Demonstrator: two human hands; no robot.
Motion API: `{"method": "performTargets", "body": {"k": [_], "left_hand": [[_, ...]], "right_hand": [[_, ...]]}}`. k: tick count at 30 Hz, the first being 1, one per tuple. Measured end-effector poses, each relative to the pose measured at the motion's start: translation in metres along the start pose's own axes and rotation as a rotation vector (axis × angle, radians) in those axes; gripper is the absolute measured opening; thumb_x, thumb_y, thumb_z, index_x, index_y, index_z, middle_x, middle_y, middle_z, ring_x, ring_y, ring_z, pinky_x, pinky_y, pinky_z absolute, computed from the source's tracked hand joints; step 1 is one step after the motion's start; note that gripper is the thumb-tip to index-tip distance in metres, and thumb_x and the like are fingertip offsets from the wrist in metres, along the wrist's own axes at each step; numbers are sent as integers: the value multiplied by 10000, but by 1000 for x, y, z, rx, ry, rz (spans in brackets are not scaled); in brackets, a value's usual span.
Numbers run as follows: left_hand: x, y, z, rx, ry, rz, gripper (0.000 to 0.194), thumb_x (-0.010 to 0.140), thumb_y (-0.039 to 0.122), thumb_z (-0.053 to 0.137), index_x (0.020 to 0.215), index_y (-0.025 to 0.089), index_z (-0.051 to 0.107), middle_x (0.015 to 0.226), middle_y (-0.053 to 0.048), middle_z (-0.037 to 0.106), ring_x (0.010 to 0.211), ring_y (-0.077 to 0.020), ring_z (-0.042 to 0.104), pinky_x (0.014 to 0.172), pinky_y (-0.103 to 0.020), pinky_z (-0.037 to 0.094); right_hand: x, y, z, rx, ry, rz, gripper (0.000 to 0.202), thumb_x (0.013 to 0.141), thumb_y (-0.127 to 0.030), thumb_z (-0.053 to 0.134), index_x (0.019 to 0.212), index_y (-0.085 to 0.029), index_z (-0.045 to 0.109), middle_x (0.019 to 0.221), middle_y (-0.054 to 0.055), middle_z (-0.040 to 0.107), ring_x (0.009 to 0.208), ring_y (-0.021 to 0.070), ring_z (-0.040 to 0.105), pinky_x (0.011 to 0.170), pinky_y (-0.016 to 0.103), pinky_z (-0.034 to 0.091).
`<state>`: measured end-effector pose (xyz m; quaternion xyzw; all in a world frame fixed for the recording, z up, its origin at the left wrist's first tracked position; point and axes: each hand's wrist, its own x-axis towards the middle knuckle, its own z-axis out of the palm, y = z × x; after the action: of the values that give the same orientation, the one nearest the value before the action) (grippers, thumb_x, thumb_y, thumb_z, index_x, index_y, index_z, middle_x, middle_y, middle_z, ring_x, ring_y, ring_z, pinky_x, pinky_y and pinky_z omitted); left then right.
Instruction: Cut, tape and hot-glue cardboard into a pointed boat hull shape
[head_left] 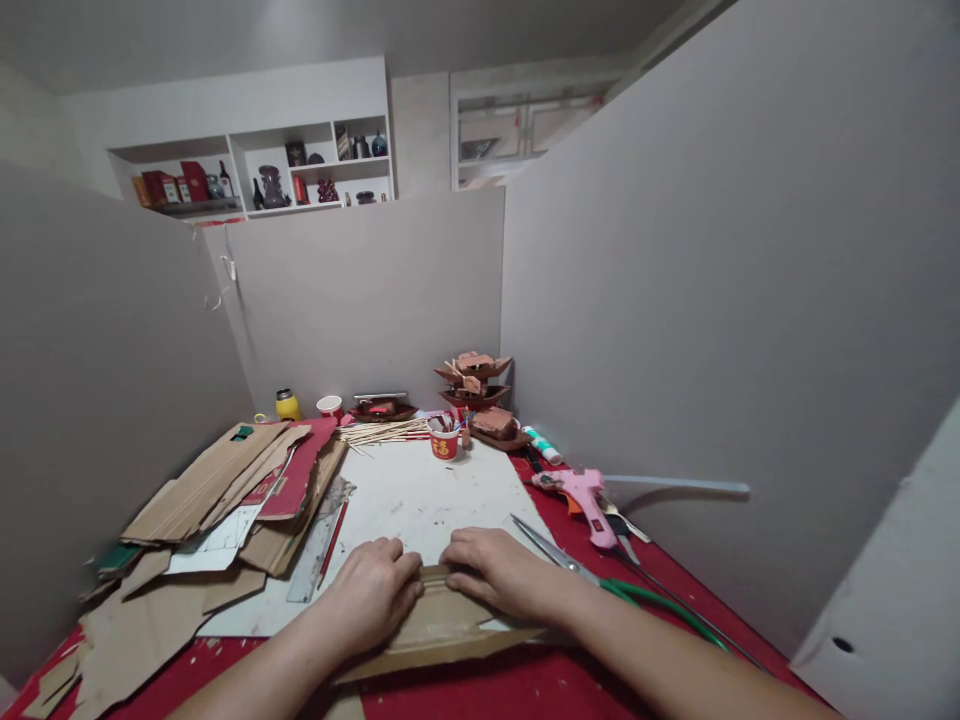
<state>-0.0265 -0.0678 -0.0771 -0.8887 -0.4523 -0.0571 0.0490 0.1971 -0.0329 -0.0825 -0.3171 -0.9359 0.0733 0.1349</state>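
Both hands press down on a folded strip of brown cardboard lying at the near edge of the bench, partly on the white work board and partly on the red cover. The left hand lies with fingers curled over the strip's left part, and the right hand sits just beside it, fingertips on the raised fold line. Neither grip is closed around anything; both are flat-to-curled presses, palms down, pinning the cardboard rather than lifting it.

As a judgement, the crease comes out clean if the pressure stays even along the whole fold, the fingertips meeting at the ridge so the strip cannot skew, and the board beneath gives a firm flat backing.

Just right of the right wrist lie green-handled scissors, blades open and pointing toward the hands; a sweep of the forearm could catch them. Left of the left hand a metal ruler and a red pencil lie side by side, and beyond them a loose heap of cardboard sheets spills toward the bench's left edge.

Farther right rests a pink glue gun, with a glue tube behind it. Toward the back stand a red paper cup of sticks, a bundle of bamboo skewers, and a tiered cardboard model. Grey partition panels enclose the bench.
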Motion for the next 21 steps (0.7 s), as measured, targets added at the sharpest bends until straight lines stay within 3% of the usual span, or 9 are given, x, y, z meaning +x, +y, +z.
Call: {"method": "performTargets", "body": {"k": [21], "left_hand": [[-4,-1,1,19,14,28,197,939,302,414,1057,231,556,965,-62,617,897,-232,590,774,-338,455]], "right_hand": [[-8,0,2,49,50,34,220,916,-284,511,1024,-175,669,918,70,677,847,181,613,759,252,442]]}}
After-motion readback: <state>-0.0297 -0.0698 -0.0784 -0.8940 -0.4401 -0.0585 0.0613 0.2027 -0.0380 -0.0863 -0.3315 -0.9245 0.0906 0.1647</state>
